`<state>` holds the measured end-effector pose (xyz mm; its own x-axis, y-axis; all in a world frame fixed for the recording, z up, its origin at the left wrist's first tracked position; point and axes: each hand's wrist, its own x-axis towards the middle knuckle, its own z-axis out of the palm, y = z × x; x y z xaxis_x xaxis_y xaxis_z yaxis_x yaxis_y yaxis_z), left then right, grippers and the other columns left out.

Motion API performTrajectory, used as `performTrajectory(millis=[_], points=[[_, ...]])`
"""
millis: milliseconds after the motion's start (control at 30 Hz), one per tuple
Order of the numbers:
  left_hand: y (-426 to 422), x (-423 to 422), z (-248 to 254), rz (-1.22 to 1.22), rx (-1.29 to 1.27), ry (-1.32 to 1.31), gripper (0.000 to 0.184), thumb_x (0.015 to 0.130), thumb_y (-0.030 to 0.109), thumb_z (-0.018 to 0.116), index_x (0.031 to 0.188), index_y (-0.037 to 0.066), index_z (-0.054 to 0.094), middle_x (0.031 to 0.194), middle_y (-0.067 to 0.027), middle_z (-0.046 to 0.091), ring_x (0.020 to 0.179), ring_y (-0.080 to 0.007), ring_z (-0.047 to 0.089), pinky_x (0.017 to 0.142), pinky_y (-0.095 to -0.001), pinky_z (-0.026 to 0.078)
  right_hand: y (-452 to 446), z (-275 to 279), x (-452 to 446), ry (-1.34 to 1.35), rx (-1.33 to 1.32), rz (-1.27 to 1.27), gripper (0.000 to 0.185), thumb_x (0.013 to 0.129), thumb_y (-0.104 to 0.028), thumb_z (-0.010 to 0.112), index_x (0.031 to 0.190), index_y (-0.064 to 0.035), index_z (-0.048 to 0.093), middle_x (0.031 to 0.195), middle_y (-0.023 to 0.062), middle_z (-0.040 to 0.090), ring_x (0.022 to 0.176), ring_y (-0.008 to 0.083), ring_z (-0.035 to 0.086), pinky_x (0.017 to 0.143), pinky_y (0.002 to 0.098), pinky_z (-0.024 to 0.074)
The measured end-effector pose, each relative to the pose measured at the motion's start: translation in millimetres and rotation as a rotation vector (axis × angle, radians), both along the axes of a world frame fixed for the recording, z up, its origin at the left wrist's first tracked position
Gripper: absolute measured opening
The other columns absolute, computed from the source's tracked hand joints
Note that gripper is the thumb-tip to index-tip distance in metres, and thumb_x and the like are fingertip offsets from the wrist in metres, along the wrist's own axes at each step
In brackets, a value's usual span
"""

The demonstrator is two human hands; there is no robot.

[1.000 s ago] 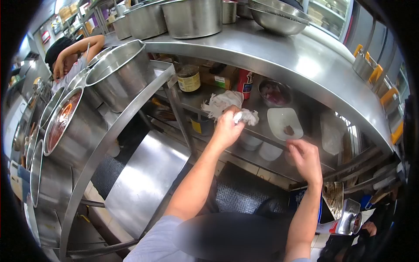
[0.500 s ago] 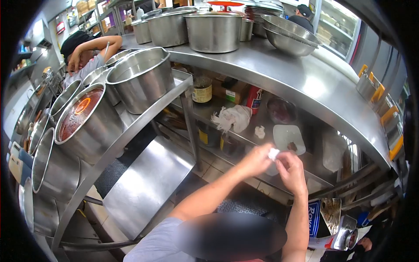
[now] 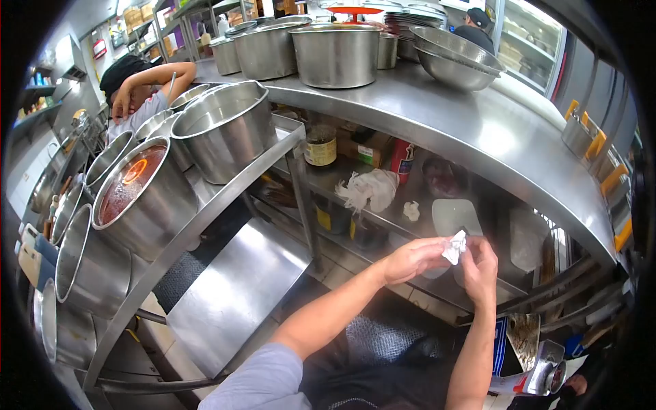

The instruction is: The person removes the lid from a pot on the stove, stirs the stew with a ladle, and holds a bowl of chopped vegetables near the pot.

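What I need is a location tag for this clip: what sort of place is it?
Most likely a restaurant kitchen: large metal pots line a steel counter, plates stand stacked behind them, and a deep pot of red liquid sits alongside.

Well left of the left hand (image 3: 413, 262), a pot (image 3: 166, 215) holds red liquid (image 3: 123, 199); beyond the hand, nested bowls (image 3: 454, 70) rest on a counter (image 3: 451, 113).

left grip (image 3: 415, 261) pinched | right grip (image 3: 481, 268) pinched, near left | both arms (image 3: 331, 304) extended forward

Head-worn view — forward and down, past hands (image 3: 447, 265).
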<state>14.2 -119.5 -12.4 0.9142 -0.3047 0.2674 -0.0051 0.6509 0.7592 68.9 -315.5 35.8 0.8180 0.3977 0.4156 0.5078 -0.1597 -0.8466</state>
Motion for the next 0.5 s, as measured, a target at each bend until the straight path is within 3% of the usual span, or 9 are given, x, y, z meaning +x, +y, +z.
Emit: performTrajectory(millis=[67, 167, 300, 400, 500], points=[[1.0, -1.2, 4.3, -0.051, -0.128, -0.04, 0.051, 0.113, 0.019, 0.043, 0.158, -0.005, 0.039, 0.151, -0.0134, 0.056, 0.138, -0.0225, 0.055, 0.123, -0.0408, 0.038, -3.2, -5.5, 5.4, 0.125, 0.073, 0.055, 0.017, 0.099, -0.002, 0.062, 0.115, 0.0043, 0.065, 0.102, 0.0062, 0.068, 0.094, 0.0145, 0.064, 0.086, 0.0305, 0.0526], [0.6, 1.2, 2.6, -0.04, -0.161, -0.027, 0.049, 0.113, 0.018, 0.046, 0.157, -0.003, 0.043, 0.15, -0.0135, 0.056, 0.138, -0.0209, 0.054, 0.122, -0.0395, 0.039, -2.4, -4.5, 4.5, 0.125, 0.074, 0.047, 0.017, 0.101, -0.004, 0.062, 0.116, 0.0045, 0.065, 0.106, 0.0065, 0.068, 0.097, 0.0145, 0.063, 0.088, 0.0302, 0.0521], [-5.1, -1.0, 9.9, 0.135, 0.008, -0.072, 0.049, 0.11, 0.014, 0.056, 0.155, -0.001, 0.046, 0.148, -0.0134, 0.058, 0.136, -0.0196, 0.057, 0.117, -0.0366, 0.044, 4.5, -7.9, 3.8, -0.101, 0.067, 0.07, 0.019, 0.099, -0.001, 0.066, 0.117, 0.0031, 0.065, 0.11, 0.0069, 0.065, 0.094, 0.0136, 0.062, 0.083, 0.0287, 0.0528], [-6.1, 0.5, 13.7, 0.285, 0.033, -0.028, 0.051, 0.103, 0.011, 0.069, 0.149, -0.001, 0.052, 0.136, -0.0123, 0.067, 0.124, -0.0185, 0.065, 0.107, -0.0326, 0.053, 8.6, 0.2, -3.8, -0.246, 0.014, 0.101, 0.03, 0.096, -0.002, 0.071, 0.126, -0.0012, 0.066, 0.12, 0.0095, 0.062, 0.097, 0.0166, 0.063, 0.084, 0.0291, 0.0533], [-7.7, 0.7, 13.0, 0.379, 0.058, -0.016, 0.043, 0.102, 0.012, 0.071, 0.14, -0.003, 0.057, 0.128, -0.0126, 0.07, 0.117, -0.0177, 0.068, 0.101, -0.0334, 0.056, 12.0, 2.2, -7.0, -0.271, 0.0, 0.123, 0.03, 0.096, -0.001, 0.071, 0.125, -0.0016, 0.067, 0.117, 0.009, 0.063, 0.095, 0.0165, 0.062, 0.082, 0.0293, 0.0528]])
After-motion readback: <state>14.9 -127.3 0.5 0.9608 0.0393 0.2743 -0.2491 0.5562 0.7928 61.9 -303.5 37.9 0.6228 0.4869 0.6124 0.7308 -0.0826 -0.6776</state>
